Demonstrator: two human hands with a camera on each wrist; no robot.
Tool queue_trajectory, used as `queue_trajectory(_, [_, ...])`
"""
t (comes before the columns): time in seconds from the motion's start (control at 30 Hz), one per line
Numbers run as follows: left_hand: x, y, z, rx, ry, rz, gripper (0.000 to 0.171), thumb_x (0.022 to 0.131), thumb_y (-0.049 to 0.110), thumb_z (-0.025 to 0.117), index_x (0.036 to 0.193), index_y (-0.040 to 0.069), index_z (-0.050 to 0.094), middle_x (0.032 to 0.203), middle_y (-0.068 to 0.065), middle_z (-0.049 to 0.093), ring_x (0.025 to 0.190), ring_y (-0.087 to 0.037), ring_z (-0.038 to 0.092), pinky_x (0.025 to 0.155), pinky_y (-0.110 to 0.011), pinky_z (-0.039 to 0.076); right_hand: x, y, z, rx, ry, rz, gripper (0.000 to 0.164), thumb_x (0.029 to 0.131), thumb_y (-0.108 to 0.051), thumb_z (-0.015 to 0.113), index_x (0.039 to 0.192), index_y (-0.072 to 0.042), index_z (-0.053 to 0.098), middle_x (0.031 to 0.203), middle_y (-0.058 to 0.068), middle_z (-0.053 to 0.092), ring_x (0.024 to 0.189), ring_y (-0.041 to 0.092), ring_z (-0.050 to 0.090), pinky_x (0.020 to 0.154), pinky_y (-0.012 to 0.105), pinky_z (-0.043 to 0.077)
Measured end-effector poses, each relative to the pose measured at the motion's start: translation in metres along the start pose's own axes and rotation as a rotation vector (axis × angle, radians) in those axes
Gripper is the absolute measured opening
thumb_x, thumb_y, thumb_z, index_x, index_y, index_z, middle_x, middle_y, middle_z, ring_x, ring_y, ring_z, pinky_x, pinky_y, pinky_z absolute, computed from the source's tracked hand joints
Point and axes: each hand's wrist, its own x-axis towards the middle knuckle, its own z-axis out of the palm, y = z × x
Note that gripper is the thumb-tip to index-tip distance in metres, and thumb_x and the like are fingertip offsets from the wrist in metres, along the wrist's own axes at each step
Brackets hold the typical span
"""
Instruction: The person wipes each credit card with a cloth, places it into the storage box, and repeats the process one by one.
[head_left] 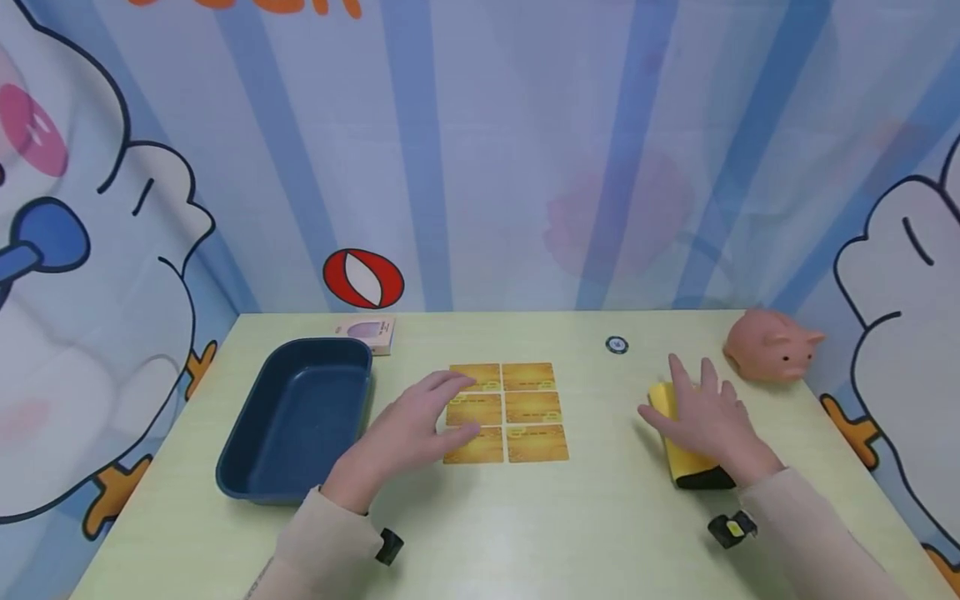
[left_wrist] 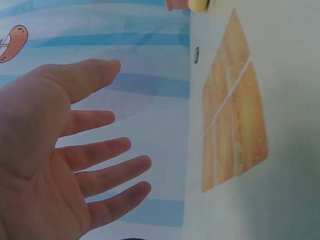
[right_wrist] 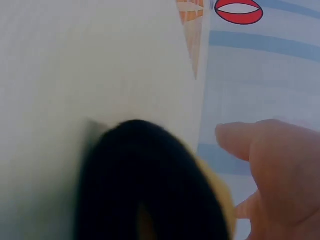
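Observation:
Six yellow cards (head_left: 525,408) lie face up in a grid of two columns at the middle of the pale table (head_left: 525,533). My left hand (head_left: 442,408) reaches over the left column with straight, spread fingers; whether it touches the cards I cannot tell. The left wrist view shows that left hand (left_wrist: 75,150) open, with the cards (left_wrist: 235,125) beyond it. My right hand (head_left: 701,408) lies flat, fingers straight, on a yellow case with a black end (head_left: 682,458) at the right. In the right wrist view the case's black end (right_wrist: 145,185) fills the foreground beside my right hand (right_wrist: 280,170).
A dark blue tray (head_left: 247,487) stands at the left of the table. A pink pig toy (head_left: 768,346) sits at the back right, a small round chip (head_left: 617,344) behind the cards, and a small pale booklet (head_left: 367,333) at the back left. A printed curtain surrounds the table.

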Motion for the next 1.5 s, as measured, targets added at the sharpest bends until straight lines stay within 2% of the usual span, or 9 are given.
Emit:
queue_trajectory(0.1, [-0.007, -0.005, 0.008, -0.011, -0.001, -0.004, 0.061, 0.097, 0.038, 0.075, 0.15, 0.014, 0.057, 0.151, -0.008, 0.056, 0.137, -0.029, 0.056, 0.11, -0.049, 0.052, -0.007, 0.004, 0.01, 0.027, -0.024, 0.039, 0.109, 0.097, -0.07, 0.056, 0.167, -0.002, 0.006, 0.158, 0.049, 0.003, 0.127, 0.078, 0.029, 0.086, 0.081, 0.043])
queue_trajectory(0.23, [-0.014, -0.013, 0.016, -0.046, 0.005, -0.036, 0.057, 0.098, 0.037, 0.075, 0.148, 0.013, 0.06, 0.148, -0.008, 0.06, 0.132, -0.029, 0.06, 0.107, -0.049, 0.053, -0.01, 0.005, 0.02, 0.07, -0.046, 0.064, 0.109, 0.098, -0.069, 0.056, 0.168, -0.004, 0.004, 0.157, 0.049, 0.0, 0.124, 0.077, 0.032, 0.075, 0.075, 0.048])
queue_trajectory(0.43, [-0.013, -0.024, 0.026, -0.075, 0.008, -0.081, 0.053, 0.097, 0.029, 0.077, 0.144, 0.008, 0.063, 0.141, -0.009, 0.065, 0.119, -0.028, 0.066, 0.1, -0.048, 0.057, -0.013, 0.006, 0.024, 0.092, -0.055, 0.107, 0.11, 0.098, -0.066, 0.058, 0.167, -0.002, 0.002, 0.156, 0.051, -0.002, 0.123, 0.076, 0.032, 0.072, 0.073, 0.049])
queue_trajectory(0.67, [-0.007, -0.036, 0.04, -0.059, 0.022, -0.088, 0.044, 0.093, 0.02, 0.082, 0.133, 0.006, 0.069, 0.131, -0.008, 0.07, 0.113, -0.028, 0.067, 0.096, -0.046, 0.056, -0.019, 0.003, 0.021, 0.072, -0.038, 0.148, 0.11, 0.095, -0.058, 0.066, 0.166, 0.0, 0.006, 0.145, 0.053, 0.013, 0.113, 0.069, 0.039, 0.064, 0.062, 0.048])
queue_trajectory(0.93, [-0.006, -0.045, 0.05, -0.012, -0.008, -0.11, 0.047, 0.091, 0.019, 0.084, 0.134, 0.008, 0.069, 0.133, -0.007, 0.069, 0.127, -0.028, 0.062, 0.109, -0.048, 0.05, -0.018, 0.006, 0.029, 0.097, 0.013, 0.148, 0.113, 0.094, -0.054, 0.069, 0.166, 0.002, 0.002, 0.132, 0.049, 0.028, 0.108, 0.062, 0.039, 0.065, 0.061, 0.048])
queue_trajectory(1.07, [-0.006, -0.045, 0.053, 0.002, -0.014, -0.128, 0.048, 0.09, 0.02, 0.085, 0.135, 0.01, 0.069, 0.133, -0.007, 0.069, 0.127, -0.027, 0.062, 0.109, -0.047, 0.051, -0.018, 0.01, 0.033, 0.111, 0.027, 0.148, 0.11, 0.095, -0.053, 0.067, 0.166, 0.002, 0.003, 0.131, 0.049, 0.029, 0.106, 0.06, 0.04, 0.064, 0.059, 0.048])
queue_trajectory(1.3, [-0.006, -0.048, 0.058, 0.066, 0.007, -0.089, 0.048, 0.087, 0.017, 0.087, 0.131, 0.009, 0.07, 0.128, -0.008, 0.071, 0.118, -0.029, 0.064, 0.103, -0.047, 0.053, -0.018, 0.013, 0.034, 0.118, 0.052, 0.144, 0.104, 0.095, -0.048, 0.068, 0.165, 0.002, 0.009, 0.127, 0.046, 0.033, 0.103, 0.056, 0.044, 0.064, 0.056, 0.048])
queue_trajectory(1.5, [-0.006, -0.048, 0.059, 0.077, 0.009, -0.077, 0.049, 0.085, 0.015, 0.088, 0.131, 0.009, 0.07, 0.127, -0.008, 0.071, 0.115, -0.029, 0.063, 0.101, -0.047, 0.054, -0.02, 0.016, 0.035, 0.126, 0.059, 0.133, 0.102, 0.094, -0.045, 0.069, 0.165, 0.001, 0.012, 0.123, 0.045, 0.038, 0.102, 0.055, 0.046, 0.064, 0.055, 0.049])
